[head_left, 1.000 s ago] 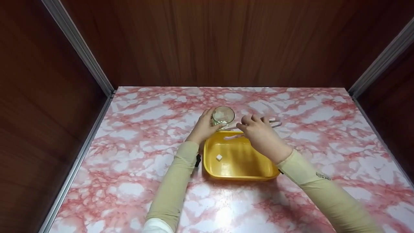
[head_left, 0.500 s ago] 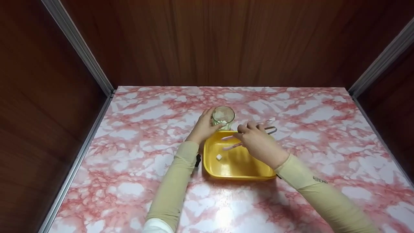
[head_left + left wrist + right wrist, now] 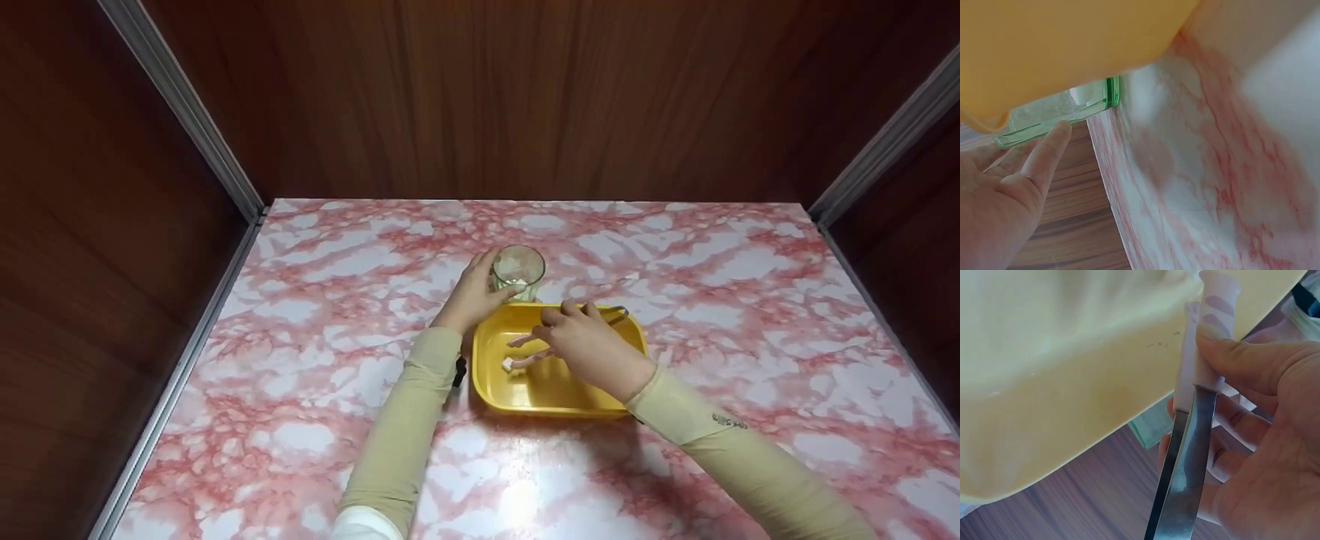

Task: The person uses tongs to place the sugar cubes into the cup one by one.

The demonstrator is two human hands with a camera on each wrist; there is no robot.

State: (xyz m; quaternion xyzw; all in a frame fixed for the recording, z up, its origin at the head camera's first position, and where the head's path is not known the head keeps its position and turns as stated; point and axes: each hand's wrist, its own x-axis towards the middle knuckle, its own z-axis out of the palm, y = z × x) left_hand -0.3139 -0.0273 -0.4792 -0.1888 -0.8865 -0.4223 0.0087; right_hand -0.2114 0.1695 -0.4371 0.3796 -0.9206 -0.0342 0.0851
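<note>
My left hand [image 3: 474, 294] holds a clear greenish glass [image 3: 528, 288], thumb on its near side and fingers around its left. White pieces show in the bottom of that upright glass. Over the yellow tray [image 3: 559, 411], my right hand [image 3: 596, 351] pinches metal tongs [image 3: 1193, 461] with pink tips between thumb and fingers. The two tips [image 3: 534, 358] stand apart, angled down to the left. One of them meets a small white cube [image 3: 508, 365] on the tray floor; whether it touches cannot be told.
The table [image 3: 315, 360] has a red and white marbled top. Dark wood panels [image 3: 480, 97] stand behind it and at both sides, with metal strips [image 3: 187, 112] along the corners. The glass stands just behind the tray's far left rim.
My right hand has moved left and toward me, lowering the tongs from near the glass into the tray by the white cube. My left hand and the glass have stayed in place.
</note>
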